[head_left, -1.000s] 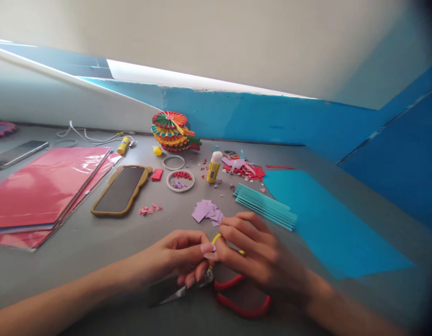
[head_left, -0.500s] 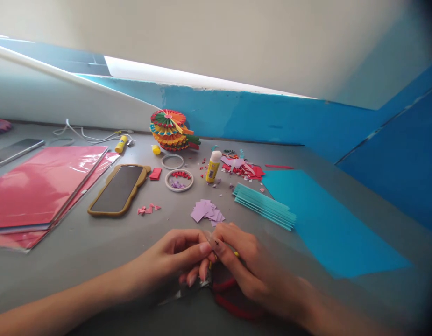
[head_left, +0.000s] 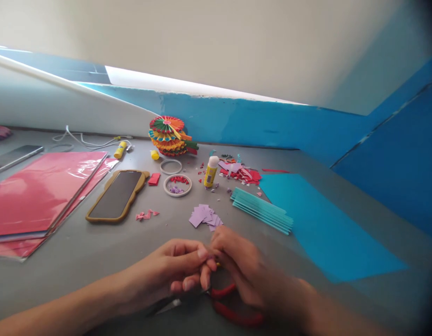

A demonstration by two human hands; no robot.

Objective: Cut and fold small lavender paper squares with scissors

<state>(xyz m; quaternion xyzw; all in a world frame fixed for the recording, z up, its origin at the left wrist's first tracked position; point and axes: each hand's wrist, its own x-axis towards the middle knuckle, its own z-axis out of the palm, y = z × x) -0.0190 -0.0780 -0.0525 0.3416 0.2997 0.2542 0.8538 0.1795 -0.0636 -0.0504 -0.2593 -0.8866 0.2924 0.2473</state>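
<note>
On the desk (head_left: 96,245), scissors (head_left: 237,317) lie below the left hand (head_left: 180,263) and right hand (head_left: 240,266), paper squares (head_left: 201,215) just beyond. Left of these lies a phone (head_left: 114,195), then sheet packs (head_left: 37,191); right, folded strips (head_left: 261,211) beside a large sheet (head_left: 321,224). Behind stands a glue stick (head_left: 210,172), right of 2 rings (head_left: 177,194), the nearer around paper bits (head_left: 180,179).

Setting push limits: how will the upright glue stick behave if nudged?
The glue stick would probably tip if pushed near its top: it stands tall on a narrow base. Once down, it may roll, as it looks round. Its straight-sided tube shape suggests a stiff grip.
</note>
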